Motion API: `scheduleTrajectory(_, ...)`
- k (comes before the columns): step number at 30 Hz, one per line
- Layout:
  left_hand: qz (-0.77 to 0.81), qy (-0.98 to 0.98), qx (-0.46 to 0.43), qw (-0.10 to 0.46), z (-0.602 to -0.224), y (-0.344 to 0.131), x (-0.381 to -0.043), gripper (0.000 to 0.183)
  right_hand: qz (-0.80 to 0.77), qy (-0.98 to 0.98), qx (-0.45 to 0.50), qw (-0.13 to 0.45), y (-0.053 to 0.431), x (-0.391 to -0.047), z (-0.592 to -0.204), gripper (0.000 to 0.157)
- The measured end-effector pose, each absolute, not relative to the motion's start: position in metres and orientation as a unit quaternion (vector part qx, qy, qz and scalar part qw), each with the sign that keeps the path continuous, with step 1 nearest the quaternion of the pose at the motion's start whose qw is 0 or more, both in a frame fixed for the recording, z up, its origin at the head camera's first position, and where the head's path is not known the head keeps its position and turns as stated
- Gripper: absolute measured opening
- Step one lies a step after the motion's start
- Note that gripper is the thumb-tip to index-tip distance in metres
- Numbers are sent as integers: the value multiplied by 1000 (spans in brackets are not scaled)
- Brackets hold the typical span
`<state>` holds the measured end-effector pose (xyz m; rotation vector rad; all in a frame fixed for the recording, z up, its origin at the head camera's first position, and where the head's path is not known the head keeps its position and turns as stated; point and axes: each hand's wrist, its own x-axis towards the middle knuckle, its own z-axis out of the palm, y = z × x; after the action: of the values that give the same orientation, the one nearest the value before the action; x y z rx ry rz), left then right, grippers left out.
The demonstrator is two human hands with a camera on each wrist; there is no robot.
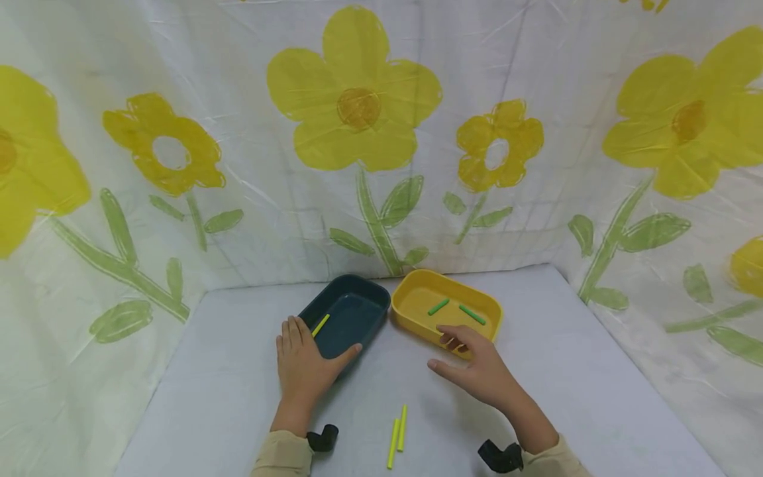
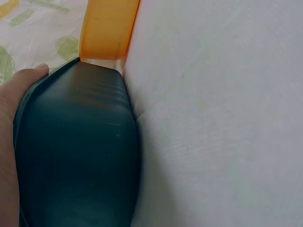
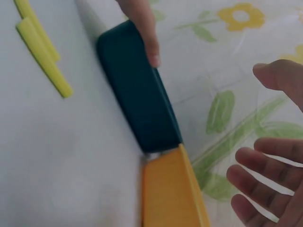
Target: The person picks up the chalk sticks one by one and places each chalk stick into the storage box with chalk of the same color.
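Observation:
My left hand (image 1: 303, 363) rests over the near end of a dark teal tray (image 1: 371, 290). Its fingers lie straight along the left rim, and its thumb (image 3: 150, 45) reaches across to the right rim. Inside that tray lies one slim yellow stick (image 1: 320, 325). With fingers loosely bent and thumb apart, my right hand (image 1: 479, 372) hovers by the near edge of a yellow tray (image 1: 411, 320), nothing between its fingertips. Two short green sticks, a left one (image 1: 438, 307) and a right one (image 1: 472, 314), lie in the yellow tray.
Two yellow sticks (image 1: 393, 444) lie side by side on the white-covered table (image 1: 220, 377), between my forearms. The trays stand corner to corner near the back. Behind them hangs a white curtain (image 1: 268, 218) with printed yellow flowers.

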<state>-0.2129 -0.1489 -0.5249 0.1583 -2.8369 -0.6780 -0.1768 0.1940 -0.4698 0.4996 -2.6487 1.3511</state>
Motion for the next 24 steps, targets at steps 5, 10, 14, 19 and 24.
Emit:
scheduleTrajectory(5, -234, -965, 54, 106, -524, -148, -212, 155, 450, -880, 153, 16, 186, -175, -480, 71)
scheduleTrajectory(10, -227, -967, 56, 99, -525, -148, -213, 156, 451, -882, 138, -29, 179, -172, -487, 75)
scheduleTrajectory(14, -226, -968, 57, 98, -526, -149, -213, 156, 425, -891, 155, -38, 174, -169, -492, 72)
scheduleTrajectory(19, -221, -968, 58, 101, -526, -149, -214, 156, 393, -900, 179, -55, 168, -165, -497, 78)
scheduleTrajectory(24, -224, -968, 56, 101, -527, -148, -213, 156, 360, -911, 185, -78, 163, -161, -502, 84)
